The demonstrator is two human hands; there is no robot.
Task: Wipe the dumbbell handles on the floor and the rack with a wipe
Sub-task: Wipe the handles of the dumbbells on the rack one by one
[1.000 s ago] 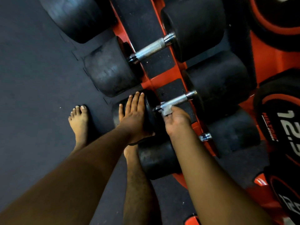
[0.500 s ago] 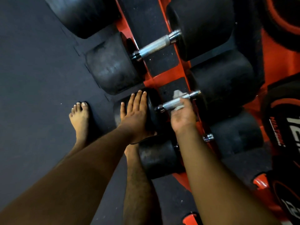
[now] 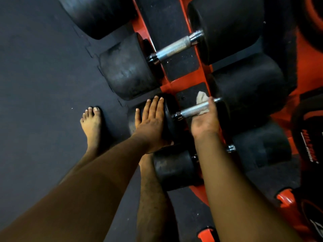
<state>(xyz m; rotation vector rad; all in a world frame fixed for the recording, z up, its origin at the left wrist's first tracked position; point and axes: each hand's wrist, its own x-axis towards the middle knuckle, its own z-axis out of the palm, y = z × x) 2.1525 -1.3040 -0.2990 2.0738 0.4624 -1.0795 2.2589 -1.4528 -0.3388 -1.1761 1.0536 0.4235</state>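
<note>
A black rubber dumbbell lies on the orange rack (image 3: 181,84), its knurled steel handle (image 3: 191,111) in the middle of the view. My left hand (image 3: 152,123) rests flat, fingers straight, on the dumbbell's left head (image 3: 169,109). My right hand (image 3: 204,124) is turned palm up under the right end of the handle. Its fingers curl round behind the handle and hold a grey wipe (image 3: 201,99) against it. The wipe's corner sticks up beyond the handle.
Another dumbbell with a bare steel handle (image 3: 173,48) lies further up the rack. A smaller dumbbell (image 3: 174,168) lies nearer, partly under my right forearm. Black and orange weight plates (image 3: 307,137) stand at the right. My bare foot (image 3: 91,124) stands on the dark floor mat.
My right hand has slid with the wipe from the handle's left end to its right end and has turned from over the handle to palm up beneath it. My left hand has stayed put.
</note>
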